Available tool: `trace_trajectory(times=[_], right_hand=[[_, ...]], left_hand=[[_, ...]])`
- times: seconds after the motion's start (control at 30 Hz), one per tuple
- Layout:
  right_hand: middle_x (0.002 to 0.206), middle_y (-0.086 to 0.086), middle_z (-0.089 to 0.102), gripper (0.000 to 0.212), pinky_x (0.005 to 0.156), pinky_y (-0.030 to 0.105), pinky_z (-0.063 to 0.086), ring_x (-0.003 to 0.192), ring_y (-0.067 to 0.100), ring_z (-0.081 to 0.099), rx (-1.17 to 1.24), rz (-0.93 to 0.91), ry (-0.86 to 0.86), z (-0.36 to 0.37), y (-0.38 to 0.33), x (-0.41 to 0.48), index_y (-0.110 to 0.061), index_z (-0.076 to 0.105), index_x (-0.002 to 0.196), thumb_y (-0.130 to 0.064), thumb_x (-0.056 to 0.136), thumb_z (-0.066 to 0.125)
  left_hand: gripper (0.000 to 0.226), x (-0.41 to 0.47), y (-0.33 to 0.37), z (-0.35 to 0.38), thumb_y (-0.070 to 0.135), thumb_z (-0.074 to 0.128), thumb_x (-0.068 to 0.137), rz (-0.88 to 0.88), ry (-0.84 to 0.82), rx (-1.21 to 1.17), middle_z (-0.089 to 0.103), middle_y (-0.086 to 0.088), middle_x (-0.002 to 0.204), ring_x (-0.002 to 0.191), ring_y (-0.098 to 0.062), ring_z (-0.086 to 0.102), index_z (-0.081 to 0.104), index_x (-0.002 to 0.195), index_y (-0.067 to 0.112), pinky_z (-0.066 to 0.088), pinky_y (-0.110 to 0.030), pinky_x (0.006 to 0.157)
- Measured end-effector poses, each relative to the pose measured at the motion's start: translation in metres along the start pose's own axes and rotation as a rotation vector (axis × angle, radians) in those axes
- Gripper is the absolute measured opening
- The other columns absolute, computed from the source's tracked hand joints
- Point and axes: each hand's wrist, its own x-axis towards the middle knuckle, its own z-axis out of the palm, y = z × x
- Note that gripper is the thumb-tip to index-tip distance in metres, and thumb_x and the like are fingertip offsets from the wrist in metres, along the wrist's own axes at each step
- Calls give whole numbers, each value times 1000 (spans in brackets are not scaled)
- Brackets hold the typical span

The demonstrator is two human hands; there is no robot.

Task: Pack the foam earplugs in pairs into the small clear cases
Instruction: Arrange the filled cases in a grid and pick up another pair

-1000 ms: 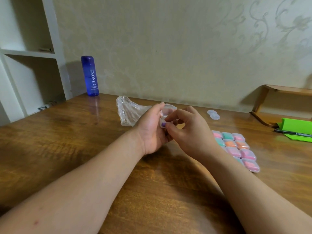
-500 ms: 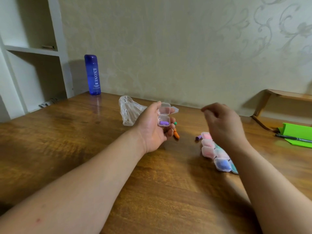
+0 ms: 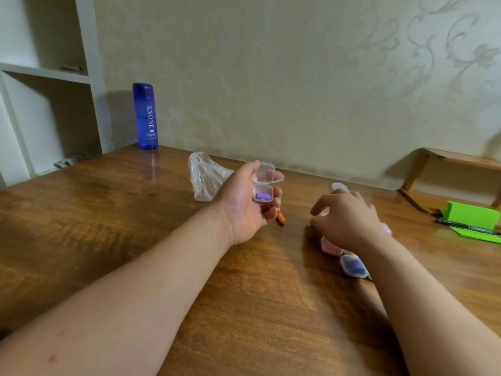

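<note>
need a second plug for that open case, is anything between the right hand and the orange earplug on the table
Nothing visible. The orange earplug lies on bare table just below the left hand holding the open case. The right hand hovers to its right, with clear wood between them.

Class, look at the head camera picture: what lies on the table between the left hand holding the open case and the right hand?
In the head view, an orange earplug lies beside the left hand; beyond it, bare table runs to the right hand.
</note>
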Motion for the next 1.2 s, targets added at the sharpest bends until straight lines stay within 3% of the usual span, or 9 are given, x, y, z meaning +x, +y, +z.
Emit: trace_trajectory(times=[0.27,0.53,0.7,0.77,0.83,0.93,1.0,1.1,1.2], right_hand=[[123,-6,65,20,89,42,34,127,25,48,-18,-13,8,4,-3,2,-38,78,111,-34,100,61],[128,-4,61,22,98,41,40,123,23,48,1,-104,52,7,-9,5,-32,75,116,-35,105,56],[116,-1,63,13,87,34,39,114,22,55,309,-108,164,7,-20,3,-26,70,101,-26,106,58],[113,-3,64,14,86,30,35,115,21,57,479,-95,264,-1,-31,-2,-22,73,104,-25,106,59],[116,-3,66,15,88,28,38,115,18,58,585,-108,346,-10,-46,-10,-22,73,109,-27,106,59],[117,-5,65,17,97,37,49,115,19,59,655,-165,400,-14,-68,-22,-21,74,109,-28,105,59],[116,-3,64,17,98,42,48,114,21,56,615,-190,410,-10,-78,-26,-20,74,109,-27,104,59],[118,0,63,19,96,43,44,115,23,51,476,-180,422,-5,-82,-26,-20,73,113,-28,104,57],[121,0,63,23,98,45,44,117,24,51,400,-155,413,-4,-82,-26,-20,72,117,-30,105,55]], left_hand=[[47,0,0,0,47,46,109,-2,-8,10,63,-11,91,78,-20,55,76,117,12,46,-31,68],[50,4,-2,-2,49,46,108,-8,0,28,63,-11,94,80,-20,56,75,126,11,48,-30,68],[51,6,-4,-2,49,45,109,-15,-5,40,62,-11,94,77,-19,55,74,127,11,47,-30,67],[51,8,-7,0,50,44,110,-8,-8,51,61,-11,96,76,-19,55,72,129,12,47,-29,65],[50,11,-12,2,53,44,110,-7,-35,42,60,-12,101,75,-19,56,70,131,14,49,-31,63],[49,15,-20,6,56,45,110,-44,-93,-23,59,-9,100,74,-17,58,67,129,17,51,-30,62],[49,15,-22,8,56,42,111,-82,-127,-69,66,-5,98,86,-16,64,67,134,20,57,-29,70],[56,18,-21,6,56,39,112,-83,-120,-86,72,-14,136,136,-26,63,65,144,18,53,-36,107],[57,19,-20,7,55,36,113,-72,-100,-93,60,-16,153,147,-29,53,63,146,18,40,-44,123]])
